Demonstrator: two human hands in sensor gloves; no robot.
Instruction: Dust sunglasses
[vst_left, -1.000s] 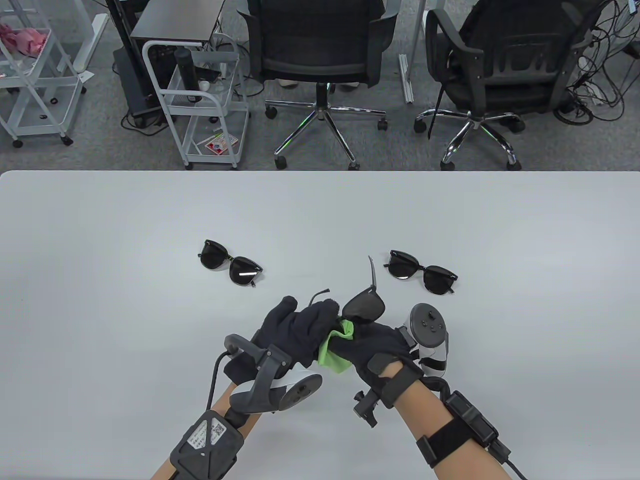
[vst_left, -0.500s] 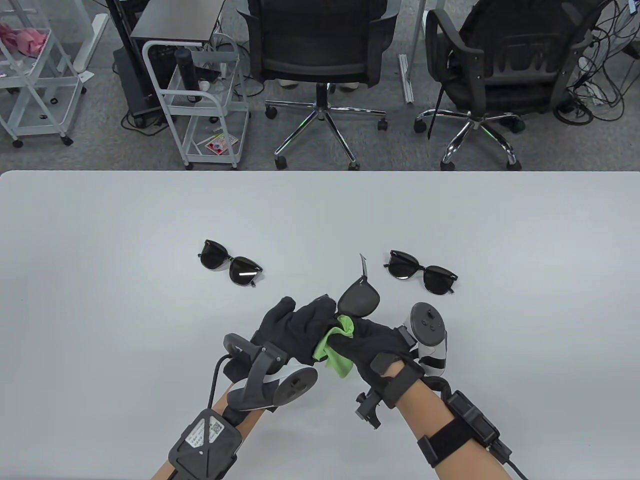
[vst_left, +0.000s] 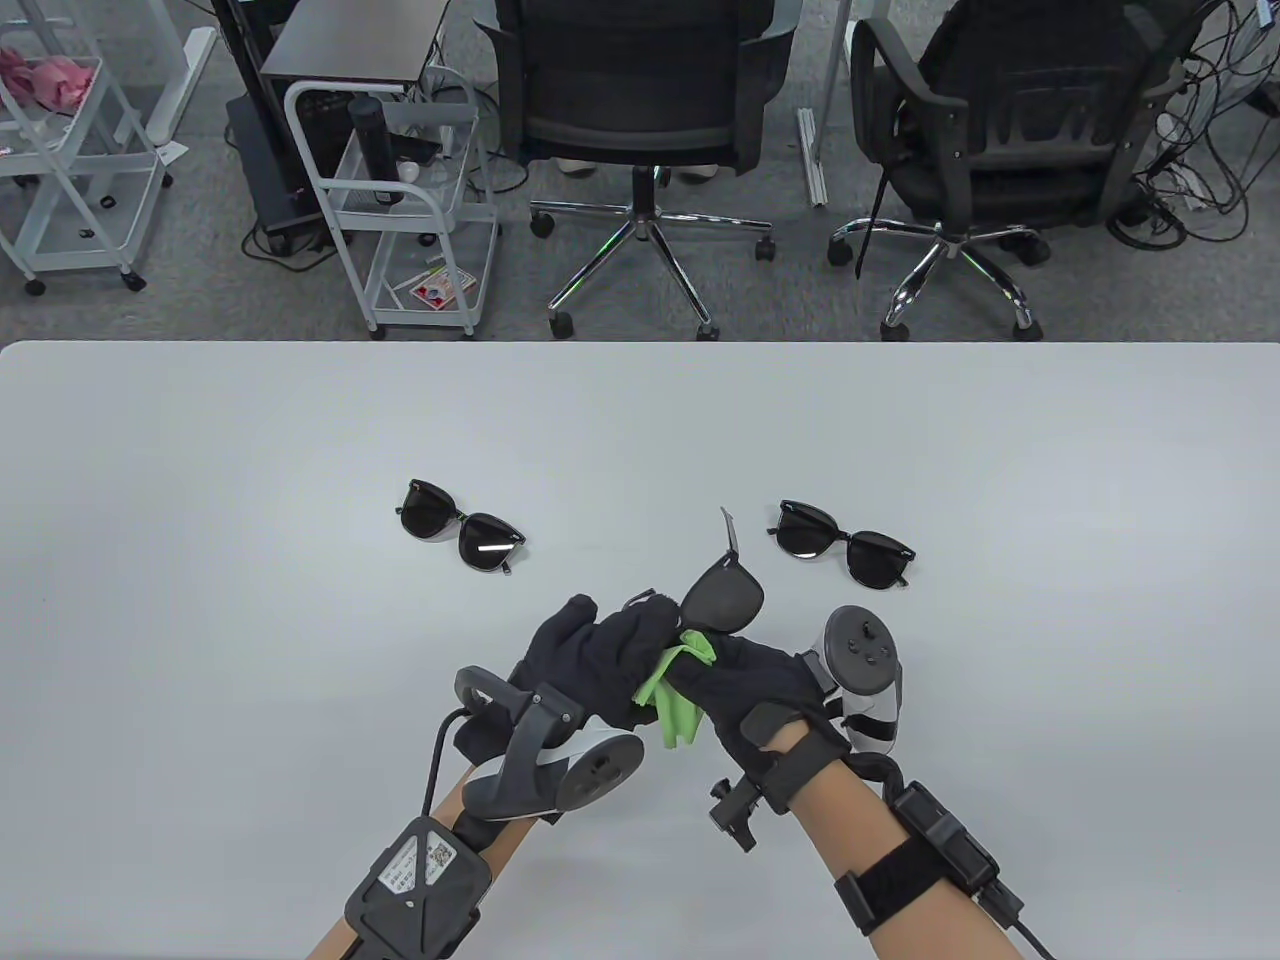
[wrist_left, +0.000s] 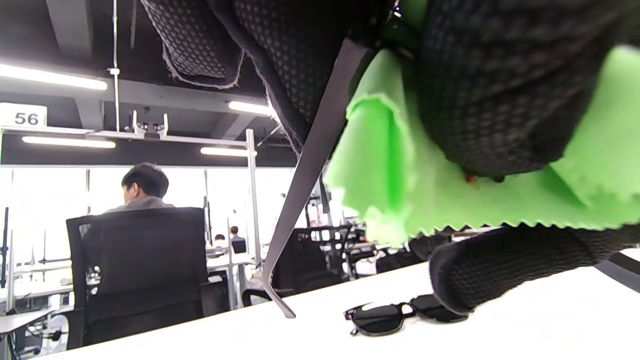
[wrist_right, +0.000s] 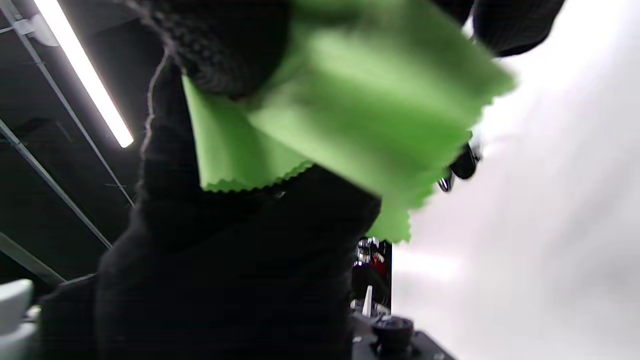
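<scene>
Both hands are working near the table's (vst_left: 200, 450) front edge. My left hand (vst_left: 600, 655) is gripping the held sunglasses (vst_left: 722, 597), and my right hand (vst_left: 745, 685) is pinching the green cloth (vst_left: 675, 700) against them. Rubbing too hard could be bending the thin arm or making the dark, shiny glasses slip and fall.

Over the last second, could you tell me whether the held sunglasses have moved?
Yes. The held sunglasses shifted slightly left, away from the right-hand pair lying on the table.
</scene>
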